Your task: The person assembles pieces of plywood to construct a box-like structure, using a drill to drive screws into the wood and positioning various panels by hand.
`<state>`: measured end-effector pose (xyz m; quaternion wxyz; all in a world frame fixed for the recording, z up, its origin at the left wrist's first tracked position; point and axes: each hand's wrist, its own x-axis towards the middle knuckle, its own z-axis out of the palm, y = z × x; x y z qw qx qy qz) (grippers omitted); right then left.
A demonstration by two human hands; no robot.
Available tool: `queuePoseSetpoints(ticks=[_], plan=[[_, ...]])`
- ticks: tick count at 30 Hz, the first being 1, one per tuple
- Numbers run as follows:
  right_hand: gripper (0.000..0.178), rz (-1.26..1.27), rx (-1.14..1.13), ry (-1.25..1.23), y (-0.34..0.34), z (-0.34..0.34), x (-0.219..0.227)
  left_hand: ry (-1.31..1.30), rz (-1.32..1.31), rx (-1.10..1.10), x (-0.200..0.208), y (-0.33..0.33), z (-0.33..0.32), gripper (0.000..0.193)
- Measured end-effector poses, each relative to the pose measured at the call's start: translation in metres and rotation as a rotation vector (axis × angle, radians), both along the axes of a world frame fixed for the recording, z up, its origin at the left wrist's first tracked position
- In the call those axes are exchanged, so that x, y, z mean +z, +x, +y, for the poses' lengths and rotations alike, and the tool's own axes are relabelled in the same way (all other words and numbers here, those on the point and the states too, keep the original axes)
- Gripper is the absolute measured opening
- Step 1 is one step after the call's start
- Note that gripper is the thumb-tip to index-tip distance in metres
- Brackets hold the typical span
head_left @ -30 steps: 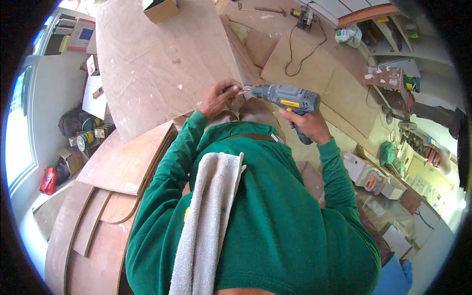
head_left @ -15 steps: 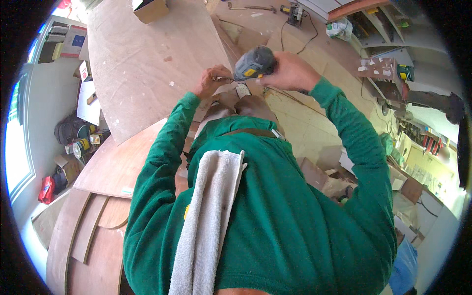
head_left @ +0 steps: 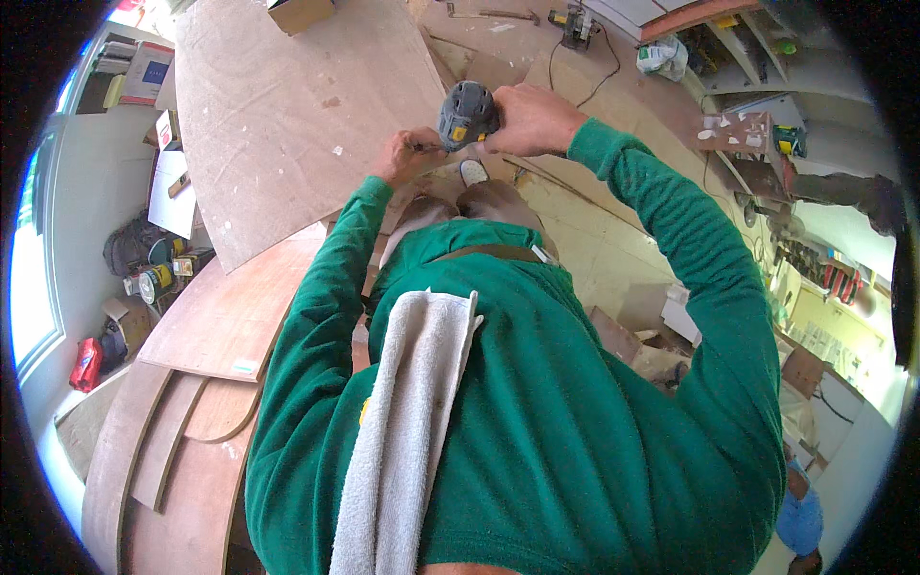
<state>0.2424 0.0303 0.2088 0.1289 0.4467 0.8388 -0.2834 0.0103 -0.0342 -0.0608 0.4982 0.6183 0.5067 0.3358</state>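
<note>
A grey cordless drill with a yellow patch (head_left: 466, 117) is gripped in my right hand (head_left: 537, 120), whose fingers wrap round its far side. Close to the drill's left is my left hand (head_left: 406, 156), its fingers pinched together by the tool's front end. What those fingers hold, if anything, is too small to make out. Both hands are raised over the near right corner of a large, pale brown sheet of board (head_left: 297, 105). Below them show my legs and one light shoe (head_left: 472, 172).
Curved wooden panels (head_left: 225, 307) lie at my left. A cardboard box (head_left: 301, 13) sits on the board's far edge. On the floor, far right, are a hammer (head_left: 494, 13) and a corded power tool (head_left: 577, 27). A white towel (head_left: 407, 402) hangs down my front.
My right hand and the drill have moved left, up close to my left hand. The drill now points more toward me. My left hand has barely shifted.
</note>
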Motion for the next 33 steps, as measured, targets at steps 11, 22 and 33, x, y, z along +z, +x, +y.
queuePoseSetpoints(ticks=[11, 22, 33], plan=[[0.044, -0.022, -0.036, 0.028, -0.002, -0.009, -0.004, 0.049, -0.078, -0.029, 0.006, 0.003, -0.003, 0.018], [0.042, 0.025, 0.013, 0.056, 0.006, -0.009, -0.013, 0.070, 0.138, -0.095, 0.030, 0.000, -0.005, 0.021], [0.037, 0.003, -0.029, 0.026, -0.002, -0.014, -0.006, 0.152, 0.160, -0.111, 0.032, -0.001, -0.008, 0.018]])
